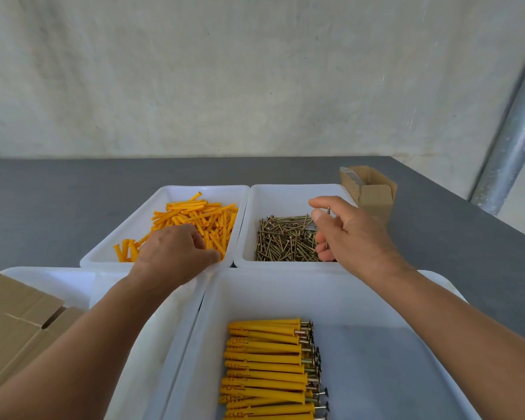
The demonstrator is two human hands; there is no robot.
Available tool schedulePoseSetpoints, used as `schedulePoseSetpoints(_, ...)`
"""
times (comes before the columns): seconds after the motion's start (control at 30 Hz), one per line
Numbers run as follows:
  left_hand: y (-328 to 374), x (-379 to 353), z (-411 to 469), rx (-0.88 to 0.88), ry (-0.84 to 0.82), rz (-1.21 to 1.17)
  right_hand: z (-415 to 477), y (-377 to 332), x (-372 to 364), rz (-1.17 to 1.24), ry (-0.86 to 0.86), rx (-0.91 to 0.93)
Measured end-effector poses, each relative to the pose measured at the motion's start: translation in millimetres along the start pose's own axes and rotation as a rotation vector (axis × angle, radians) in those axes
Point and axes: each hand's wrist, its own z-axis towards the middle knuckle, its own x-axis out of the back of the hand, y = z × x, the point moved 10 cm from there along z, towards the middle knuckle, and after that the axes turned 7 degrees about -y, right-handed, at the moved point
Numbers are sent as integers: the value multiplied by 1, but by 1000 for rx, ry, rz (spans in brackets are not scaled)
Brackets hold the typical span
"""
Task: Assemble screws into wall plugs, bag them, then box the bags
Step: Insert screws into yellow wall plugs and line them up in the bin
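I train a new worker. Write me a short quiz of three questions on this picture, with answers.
1. True or false: the right hand pinches a thin metal screw above the white plastic tray of loose brass-coloured screws.
2. The left hand reaches into: A) the white plastic tray of orange wall plugs; B) the tray of screws.
3. Fill in: the small open box behind the screws is made of ____.
Key: 1 true; 2 A; 3 cardboard.

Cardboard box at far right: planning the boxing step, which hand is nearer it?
Right. The right hand, pinching a screw, is over the screw tray beside the cardboard box; the left hand reaches into the plug tray, one tray farther left.
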Motion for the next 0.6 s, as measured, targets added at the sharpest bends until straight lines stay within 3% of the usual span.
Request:
schedulePoseSetpoints(0.37, 7, 20, -3, -120, 156, -542, -2, -4, -3, -297, -47, -29)
schedulePoseSetpoints(0.6, 18, 24, -7, -185, 85, -1088, -5, -17, -4, -334, -46, 24)
